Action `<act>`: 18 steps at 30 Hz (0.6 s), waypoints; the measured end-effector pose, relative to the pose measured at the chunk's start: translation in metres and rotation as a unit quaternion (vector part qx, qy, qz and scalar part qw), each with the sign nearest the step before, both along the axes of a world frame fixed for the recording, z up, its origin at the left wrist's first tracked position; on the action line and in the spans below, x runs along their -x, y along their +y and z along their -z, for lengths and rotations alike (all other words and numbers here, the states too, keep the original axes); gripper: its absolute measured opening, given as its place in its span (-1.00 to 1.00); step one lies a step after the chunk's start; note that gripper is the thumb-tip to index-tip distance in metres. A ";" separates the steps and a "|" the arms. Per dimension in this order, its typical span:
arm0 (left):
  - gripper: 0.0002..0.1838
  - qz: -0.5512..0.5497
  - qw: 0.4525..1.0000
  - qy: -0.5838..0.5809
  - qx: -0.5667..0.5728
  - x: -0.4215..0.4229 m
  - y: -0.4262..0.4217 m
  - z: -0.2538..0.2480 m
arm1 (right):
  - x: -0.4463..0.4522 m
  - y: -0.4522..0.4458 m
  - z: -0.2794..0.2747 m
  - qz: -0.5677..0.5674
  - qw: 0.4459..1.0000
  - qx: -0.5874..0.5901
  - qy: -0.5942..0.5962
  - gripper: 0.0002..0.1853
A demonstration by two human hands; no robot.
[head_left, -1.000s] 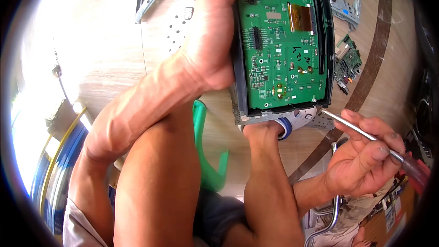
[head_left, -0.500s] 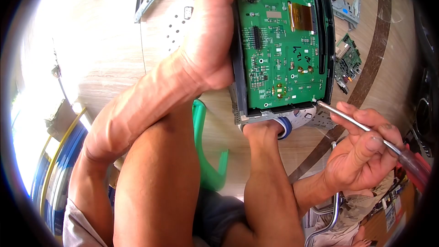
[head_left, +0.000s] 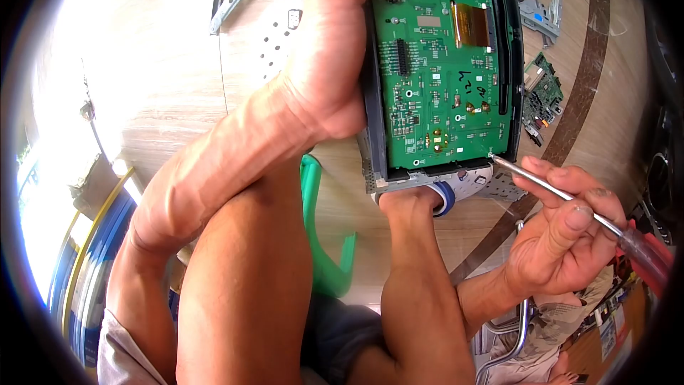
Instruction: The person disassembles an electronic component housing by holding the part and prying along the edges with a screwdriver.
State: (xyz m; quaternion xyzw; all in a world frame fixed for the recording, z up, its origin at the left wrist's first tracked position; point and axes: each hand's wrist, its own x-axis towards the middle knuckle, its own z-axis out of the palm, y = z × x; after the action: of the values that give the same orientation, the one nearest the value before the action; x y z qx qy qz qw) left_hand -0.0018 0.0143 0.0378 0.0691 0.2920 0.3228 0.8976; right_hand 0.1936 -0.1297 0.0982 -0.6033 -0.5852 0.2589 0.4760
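A green circuit board (head_left: pixel 445 110) sits in a black frame (head_left: pixel 376 100) with a metal edge along its near side. My left hand (head_left: pixel 331 50) grips the frame's left side, its fingertips cut off by the top of the view. In my right hand (head_left: pixel 563 232) is a screwdriver (head_left: pixel 552 189) with a red translucent handle, its shaft pinched between thumb and fingers. The screwdriver's tip is at the board's lower right corner, beside a small screw spot. An orange ribbon cable (head_left: pixel 470 25) lies on the board's upper right.
On the tiled floor, metal brackets (head_left: pixel 242 0) lie at the top, with a metal frame (head_left: pixel 538 11) and a second circuit board (head_left: pixel 543 93) at the right. A green plastic piece (head_left: pixel 320 242) is between my legs. A person's patterned clothing (head_left: pixel 570 321) shows at lower right.
My right hand has moved slightly left and up, bringing the screwdriver tip from beside the frame to the board's corner. The board has shifted very slightly; my left hand still holds the frame.
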 end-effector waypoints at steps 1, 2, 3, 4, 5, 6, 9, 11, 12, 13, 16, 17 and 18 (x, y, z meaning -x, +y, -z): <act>-0.34 0.000 0.999 0.040 -0.020 -0.007 -0.002 0.002 | 0.001 0.000 0.000 0.005 1.000 0.001 0.003 -0.66; -0.33 0.000 0.996 0.080 -0.039 -0.010 -0.004 0.004 | 0.001 0.000 0.000 0.007 1.000 0.001 0.004 -0.67; -0.33 -0.010 0.998 0.030 -0.047 -0.008 -0.006 0.008 | 0.001 0.000 0.000 0.009 1.000 0.001 0.004 -0.67; -0.34 -0.020 0.998 -0.019 -0.054 -0.003 -0.009 0.014 | 0.002 0.000 0.000 0.011 1.000 0.002 0.005 -0.67; -0.34 -0.030 0.995 -0.068 -0.062 0.000 -0.010 0.017 | 0.002 0.000 0.001 0.010 1.000 -0.002 0.005 -0.67; -0.34 -0.029 0.995 -0.073 -0.056 0.001 -0.009 0.017 | 0.002 0.000 0.001 0.010 1.000 -0.005 0.005 -0.67; -0.34 -0.026 0.996 -0.080 -0.041 0.001 -0.009 0.017 | 0.004 0.001 -0.001 0.020 1.000 -0.004 -0.010 -0.68; -0.34 -0.024 0.996 -0.076 -0.036 0.001 -0.008 0.017 | 0.006 0.001 -0.001 0.032 0.999 -0.002 -0.015 -0.69; -0.34 -0.021 0.998 -0.050 -0.025 -0.001 -0.008 0.015 | 0.008 0.001 -0.002 0.039 0.999 -0.002 -0.015 -0.69; -0.35 -0.018 0.999 -0.025 -0.014 -0.004 -0.007 0.012 | 0.008 0.001 -0.002 0.047 0.999 -0.001 -0.014 -0.69; -0.36 -0.029 0.999 -0.029 -0.017 -0.004 -0.008 0.013 | 0.008 0.001 -0.001 0.057 0.998 0.002 -0.014 -0.69; -0.37 -0.036 0.998 -0.044 -0.024 -0.004 -0.009 0.014 | 0.007 0.001 -0.001 0.062 0.998 -0.003 -0.008 -0.69; -0.37 -0.034 0.998 -0.037 -0.028 -0.004 -0.009 0.014 | 0.007 0.001 0.000 0.066 0.998 -0.009 -0.001 -0.69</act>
State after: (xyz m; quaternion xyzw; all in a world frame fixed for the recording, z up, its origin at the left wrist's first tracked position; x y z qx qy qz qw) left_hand 0.0021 0.0058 0.0236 0.0724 0.2511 0.3632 0.8943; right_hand 0.1865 -0.1284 0.0979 -0.6366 -0.5469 0.2207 0.4969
